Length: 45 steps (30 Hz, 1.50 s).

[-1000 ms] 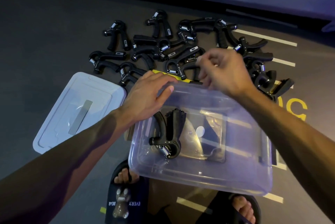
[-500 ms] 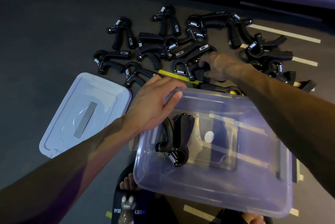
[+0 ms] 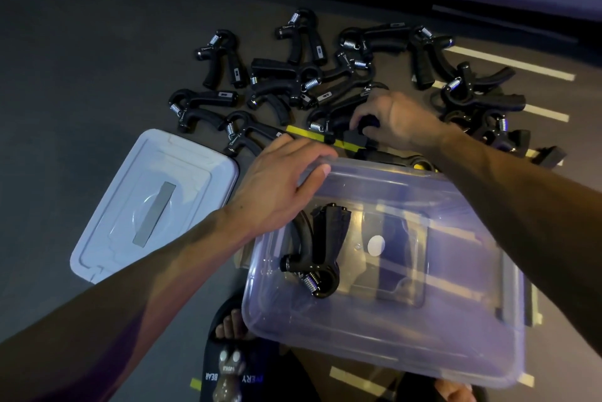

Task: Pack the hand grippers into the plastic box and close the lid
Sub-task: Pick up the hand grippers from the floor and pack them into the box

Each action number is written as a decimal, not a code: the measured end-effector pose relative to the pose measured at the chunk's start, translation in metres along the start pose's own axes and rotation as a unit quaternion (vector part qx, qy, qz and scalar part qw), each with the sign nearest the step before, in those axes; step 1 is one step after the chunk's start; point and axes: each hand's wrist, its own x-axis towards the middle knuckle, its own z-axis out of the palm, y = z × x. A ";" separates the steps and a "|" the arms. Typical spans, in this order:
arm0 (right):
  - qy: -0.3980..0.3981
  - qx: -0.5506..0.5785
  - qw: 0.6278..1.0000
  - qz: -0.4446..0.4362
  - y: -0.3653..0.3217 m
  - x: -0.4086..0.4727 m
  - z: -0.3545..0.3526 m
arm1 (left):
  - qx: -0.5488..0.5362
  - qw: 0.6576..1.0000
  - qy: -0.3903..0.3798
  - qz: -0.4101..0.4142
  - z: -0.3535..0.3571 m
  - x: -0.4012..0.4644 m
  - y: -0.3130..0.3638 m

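Nearest the camera, at the bottom edge, a foot in a black slide sandal (image 3: 228, 366) printed with a bear figure is standing on the dark floor (image 3: 81, 76), partly tucked under the near corner of the clear plastic box (image 3: 407, 346). One black hand gripper (image 3: 317, 250) is lying inside the box toward its left side, spring end pointing toward the camera and handles pointing away. The left hand (image 3: 277, 183) is resting on the far left corner of the box, fingers fairly straight and draped over the rim, thumb lying along the top edge, so it is steadying rather than clenching. Just left of the box, the pale lid (image 3: 153, 203) is lying flat on the floor, apart from the box, with a grey strip across its middle. Beyond the far rim, a strip of yellow tape (image 3: 312, 135) is running across the floor. The right hand (image 3: 395, 121) is reaching over it, fingers curled down around the handle of a second gripper (image 3: 337, 123) at the near edge of the pile, though the fingertips are hidden and the grasp may be only partial. Farther out, the remaining hand grippers (image 3: 286, 76) are lying scattered and overlapping across the floor, beside white painted lines (image 3: 511, 63) on the right.
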 end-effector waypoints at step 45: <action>-0.083 0.388 0.910 0.117 -0.095 -0.129 -0.013 | -0.108 0.992 0.052 -0.031 -0.029 0.010 0.011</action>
